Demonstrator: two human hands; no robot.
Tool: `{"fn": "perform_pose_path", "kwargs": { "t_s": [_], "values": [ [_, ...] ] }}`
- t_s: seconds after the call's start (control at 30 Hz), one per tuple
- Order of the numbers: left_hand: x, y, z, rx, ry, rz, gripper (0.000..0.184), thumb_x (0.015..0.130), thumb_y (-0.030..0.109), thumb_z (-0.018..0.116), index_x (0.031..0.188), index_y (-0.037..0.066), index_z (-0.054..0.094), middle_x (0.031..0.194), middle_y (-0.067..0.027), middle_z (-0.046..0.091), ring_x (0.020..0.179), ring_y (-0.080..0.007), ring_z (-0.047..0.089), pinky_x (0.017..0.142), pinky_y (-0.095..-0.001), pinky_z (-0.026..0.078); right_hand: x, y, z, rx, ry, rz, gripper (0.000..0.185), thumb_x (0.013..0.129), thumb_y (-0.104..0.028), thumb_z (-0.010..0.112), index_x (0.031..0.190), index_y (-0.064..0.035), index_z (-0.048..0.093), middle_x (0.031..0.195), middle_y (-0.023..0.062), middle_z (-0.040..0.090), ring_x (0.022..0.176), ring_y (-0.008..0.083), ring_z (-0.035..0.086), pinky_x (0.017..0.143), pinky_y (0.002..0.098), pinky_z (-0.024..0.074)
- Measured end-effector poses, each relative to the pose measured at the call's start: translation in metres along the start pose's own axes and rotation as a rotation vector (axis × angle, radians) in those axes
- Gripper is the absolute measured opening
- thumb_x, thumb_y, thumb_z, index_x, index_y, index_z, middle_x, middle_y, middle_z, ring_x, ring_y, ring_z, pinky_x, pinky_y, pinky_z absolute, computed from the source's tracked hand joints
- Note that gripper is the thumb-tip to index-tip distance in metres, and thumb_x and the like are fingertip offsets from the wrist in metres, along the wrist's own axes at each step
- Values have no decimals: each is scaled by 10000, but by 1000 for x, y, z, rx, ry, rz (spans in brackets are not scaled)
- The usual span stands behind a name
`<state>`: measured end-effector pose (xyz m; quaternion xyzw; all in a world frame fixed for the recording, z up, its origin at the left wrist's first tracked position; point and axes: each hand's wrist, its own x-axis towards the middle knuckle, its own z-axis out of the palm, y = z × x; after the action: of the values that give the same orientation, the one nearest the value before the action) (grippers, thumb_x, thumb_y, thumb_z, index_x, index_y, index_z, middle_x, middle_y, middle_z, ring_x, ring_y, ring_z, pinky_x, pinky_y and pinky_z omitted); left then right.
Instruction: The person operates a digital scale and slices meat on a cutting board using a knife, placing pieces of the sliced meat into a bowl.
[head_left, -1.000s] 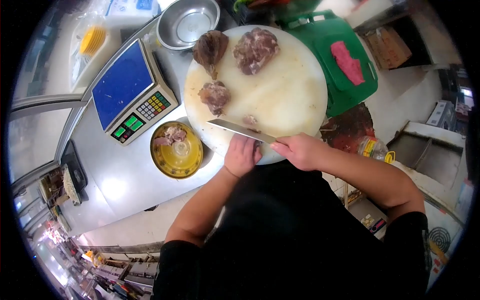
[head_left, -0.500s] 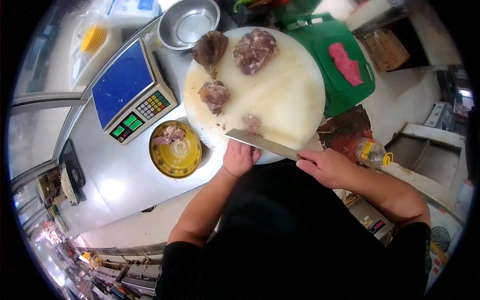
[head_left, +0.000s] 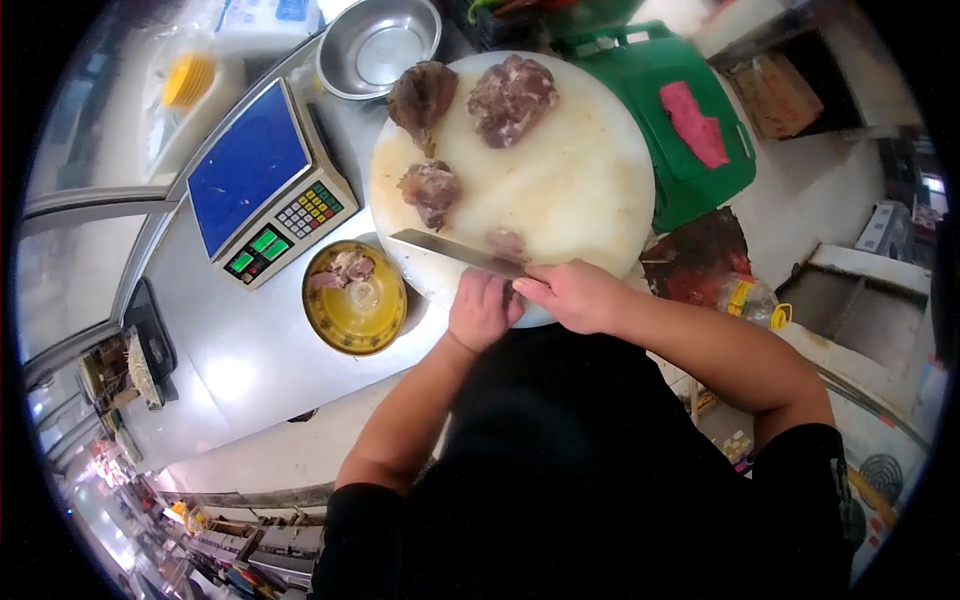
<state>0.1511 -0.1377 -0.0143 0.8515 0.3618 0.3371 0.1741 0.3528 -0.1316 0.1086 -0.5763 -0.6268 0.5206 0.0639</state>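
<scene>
My right hand (head_left: 575,295) is closed round the handle of a knife (head_left: 455,252), whose broad blade points left over the near edge of the round white board (head_left: 580,190). Close beside the blade, my left hand (head_left: 483,308) rests on the board with curled fingers; what lies under them is mostly hidden. Just beyond the blade is a small meat piece (head_left: 506,242). Farther off on the board sit a large meat chunk (head_left: 512,100), a dark brown piece (head_left: 423,100) and a smaller chunk (head_left: 431,192).
Left of the board are a yellow bowl (head_left: 355,310) with meat scraps, a scale (head_left: 270,185) with a blue plate, and a steel bowl (head_left: 380,48). A green bin (head_left: 670,140) with a pink cloth (head_left: 694,125) stands right, above a plastic bottle (head_left: 750,302).
The knife and my right hand moved right, then back left, now reaching farther left than before. My left hand has stayed nearly in place. More of the small meat piece shows than at first.
</scene>
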Motion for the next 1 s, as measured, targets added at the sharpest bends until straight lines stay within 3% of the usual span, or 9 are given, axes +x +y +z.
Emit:
{"fn": "perform_pose_path", "kwargs": {
  "t_s": [0.17, 0.43, 0.67, 0.73, 1.0],
  "values": [
    [3, 6, -1, 29, 48, -12, 447, 724, 131, 737, 1128, 8, 589, 1100, -202, 597, 991, -400, 593, 885, -468, 505, -14, 7, -6, 29, 22, -24, 453, 1002, -443, 481, 1007, -33, 672, 879, 242, 679, 851, 432, 651, 789, 483, 513],
    [12, 8, -9, 47, 12, -5, 530, 729, 133, 745, 1212, -10, 581, 1168, -211, 597, 1034, -407, 589, 919, -465, 497, -95, -20, -43, -33, -54, 171, 421, 1019, -396, 470, 1103, -20, 639, 931, 255, 671, 877, 448, 646, 783, 497, 507],
    [10, 6, -8, -14, 7, -32, 513, 714, 95, 747, 1188, -9, 581, 1149, -207, 597, 1030, -402, 587, 898, -456, 506, -52, -3, -23, 36, -74, 97, 423, 1027, -380, 460, 1099, -4, 641, 952, 260, 673, 886, 458, 639, 792, 498, 504],
    [9, 4, -4, -12, 21, -27, 507, 711, 94, 748, 1179, -5, 581, 1128, -201, 601, 1014, -397, 590, 887, -454, 508, -32, 2, -10, 52, 37, -25, 431, 1025, -385, 463, 1050, -1, 658, 921, 254, 677, 876, 452, 644, 792, 491, 509],
    [8, 7, -9, -32, 53, -3, 487, 723, 131, 758, 1155, 6, 571, 1091, -189, 597, 994, -400, 587, 879, -469, 497, -2, 5, 3, 62, 37, -9, 438, 1004, -432, 490, 966, -39, 678, 859, 227, 683, 829, 424, 659, 780, 473, 521]
  ]
}}
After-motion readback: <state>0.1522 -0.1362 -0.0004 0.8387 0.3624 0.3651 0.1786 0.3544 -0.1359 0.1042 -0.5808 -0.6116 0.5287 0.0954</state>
